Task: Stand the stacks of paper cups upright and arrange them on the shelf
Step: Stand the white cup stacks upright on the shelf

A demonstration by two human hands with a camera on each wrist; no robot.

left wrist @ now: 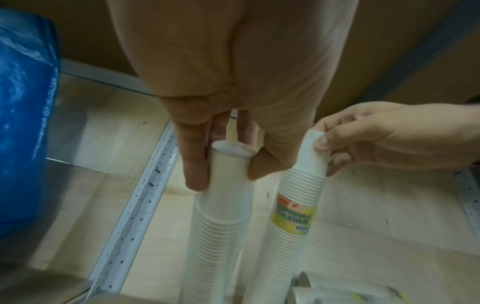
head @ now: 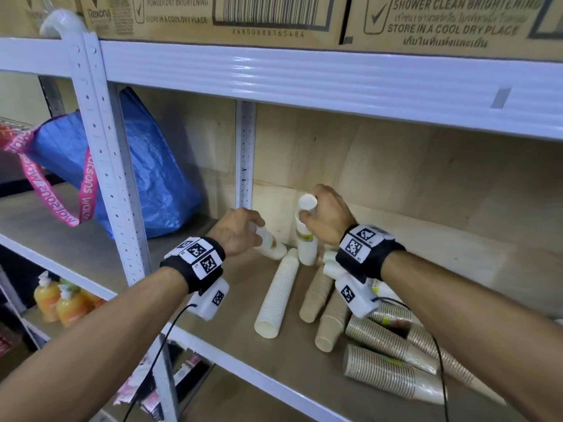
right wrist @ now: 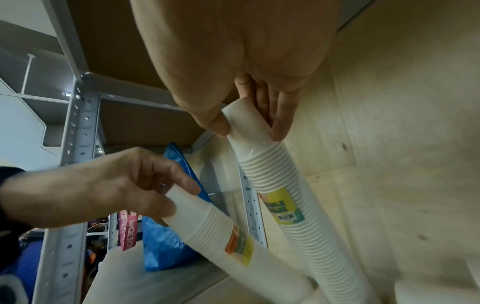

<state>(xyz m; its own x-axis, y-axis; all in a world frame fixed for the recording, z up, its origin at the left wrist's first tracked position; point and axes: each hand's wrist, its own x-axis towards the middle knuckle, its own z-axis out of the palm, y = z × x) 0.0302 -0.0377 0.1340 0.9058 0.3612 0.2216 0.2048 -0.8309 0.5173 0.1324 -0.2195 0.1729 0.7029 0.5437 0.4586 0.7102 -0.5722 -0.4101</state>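
Observation:
My left hand (head: 254,234) grips the top end of a white cup stack (head: 269,243) that leans to the left on the shelf (head: 237,327). In the left wrist view its thumb and fingers (left wrist: 193,164) clasp that stack (left wrist: 221,226) just below the end cup. My right hand (head: 307,210) pinches the top of a second white stack (head: 306,242), which stands upright near the back wall and has a yellow-green label (right wrist: 284,205). In front of both hands several more stacks lie flat: a white one (head: 277,296), plain brown ones (head: 316,295) and patterned ones (head: 390,373).
A blue woven bag (head: 152,178) with a pink strap sits on the shelf to the left, behind the front upright (head: 103,147). A rear post (head: 244,153) stands behind the hands. Cardboard boxes (head: 213,16) rest on the shelf above. Orange bottles (head: 58,303) stand on the shelf below.

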